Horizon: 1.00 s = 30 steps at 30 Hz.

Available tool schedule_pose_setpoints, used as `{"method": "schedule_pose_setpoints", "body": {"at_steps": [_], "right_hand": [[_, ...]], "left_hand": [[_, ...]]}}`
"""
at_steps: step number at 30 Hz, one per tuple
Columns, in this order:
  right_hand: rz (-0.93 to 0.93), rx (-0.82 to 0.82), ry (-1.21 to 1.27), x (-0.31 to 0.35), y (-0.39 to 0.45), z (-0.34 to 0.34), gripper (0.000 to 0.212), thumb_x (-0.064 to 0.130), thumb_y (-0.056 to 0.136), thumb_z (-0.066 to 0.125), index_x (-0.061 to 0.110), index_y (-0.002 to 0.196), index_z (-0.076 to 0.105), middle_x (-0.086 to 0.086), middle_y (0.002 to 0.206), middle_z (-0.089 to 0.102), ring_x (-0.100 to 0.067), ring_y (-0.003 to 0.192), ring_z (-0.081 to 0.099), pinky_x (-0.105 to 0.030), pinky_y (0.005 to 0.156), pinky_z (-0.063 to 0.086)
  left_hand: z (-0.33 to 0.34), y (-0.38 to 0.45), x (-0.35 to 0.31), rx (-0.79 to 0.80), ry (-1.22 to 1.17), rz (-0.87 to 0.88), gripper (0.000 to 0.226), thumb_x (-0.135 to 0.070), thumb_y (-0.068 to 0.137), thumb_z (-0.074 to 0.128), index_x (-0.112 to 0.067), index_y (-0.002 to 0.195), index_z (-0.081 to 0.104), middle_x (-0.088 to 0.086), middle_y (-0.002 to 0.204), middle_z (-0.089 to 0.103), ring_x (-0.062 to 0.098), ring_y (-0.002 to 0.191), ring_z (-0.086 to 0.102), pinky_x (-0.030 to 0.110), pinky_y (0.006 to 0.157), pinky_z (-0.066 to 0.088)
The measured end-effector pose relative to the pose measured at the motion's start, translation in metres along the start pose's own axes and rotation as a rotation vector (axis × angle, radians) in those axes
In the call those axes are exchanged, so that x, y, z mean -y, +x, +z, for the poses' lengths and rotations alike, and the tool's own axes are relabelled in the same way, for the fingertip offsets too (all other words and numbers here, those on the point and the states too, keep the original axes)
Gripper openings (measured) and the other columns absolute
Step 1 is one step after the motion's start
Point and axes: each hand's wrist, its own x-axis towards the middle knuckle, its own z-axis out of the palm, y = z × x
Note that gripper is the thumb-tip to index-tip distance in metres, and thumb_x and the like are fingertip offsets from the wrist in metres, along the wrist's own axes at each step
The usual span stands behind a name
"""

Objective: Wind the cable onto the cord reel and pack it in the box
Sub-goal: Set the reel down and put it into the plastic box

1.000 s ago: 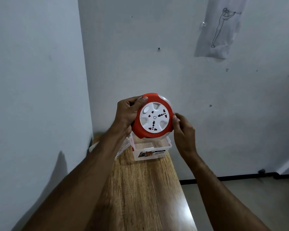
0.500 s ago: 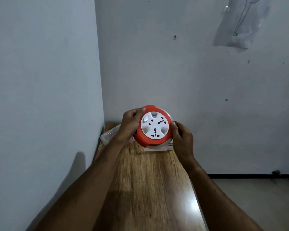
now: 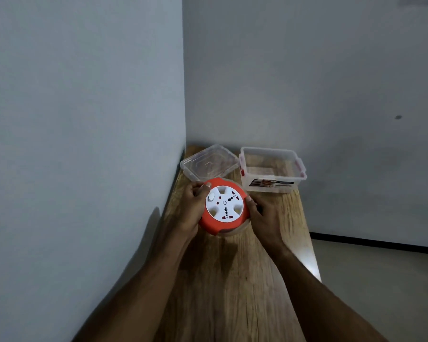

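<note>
The cord reel is round, with an orange rim and a white socket face turned up toward me. My left hand grips its left edge, thumb on the rim. Its right edge rests in my right hand. I hold the reel just above the wooden table. No loose cable shows. The clear plastic box, with red latches and a printed label, stands open behind the reel to the right. Its clear lid lies flat behind the reel to the left.
The table is narrow and sits in a corner, with a grey wall along its left side and another behind it. Its right edge drops to the floor.
The reel has come down and toward me with both hands. It has also moved left off the box, which now shows whole behind it, together with the lid.
</note>
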Motion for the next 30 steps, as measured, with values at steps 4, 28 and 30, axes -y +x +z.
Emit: {"method": "schedule_pose_setpoints", "body": {"at_steps": [4,28,30], "right_hand": [[0.085,0.094,-0.055,-0.031,-0.018,0.017,0.035,0.037,0.105,0.05,0.015,0.122,0.071,0.005,0.105,0.077,-0.007,0.092,0.074,-0.032,0.075,0.064],[0.147,0.259,-0.635,-0.07,-0.051,0.05,0.031,0.046,0.101,0.053,0.02,0.109,0.068,-0.001,0.103,0.059,-0.009,0.079,0.058,-0.021,0.063,0.042],[0.131,0.259,-0.656,-0.069,-0.052,0.051,0.031,0.045,0.101,0.053,0.02,0.108,0.068,0.0,0.101,0.059,-0.011,0.081,0.058,-0.024,0.068,0.047]], "left_hand": [[-0.016,-0.012,0.032,-0.101,0.054,-0.065,0.02,-0.042,0.094,0.067,-0.03,0.109,0.064,-0.003,0.102,0.074,0.018,0.092,0.072,0.041,0.08,0.064],[-0.04,-0.019,0.095,-0.275,0.524,-0.003,0.028,-0.028,0.097,0.066,-0.003,0.105,0.077,0.014,0.097,0.079,0.023,0.083,0.073,0.025,0.069,0.053],[-0.04,-0.019,0.094,-0.283,0.543,-0.008,0.027,-0.026,0.097,0.066,-0.003,0.105,0.078,0.014,0.097,0.079,0.021,0.082,0.072,0.02,0.066,0.048]]}}
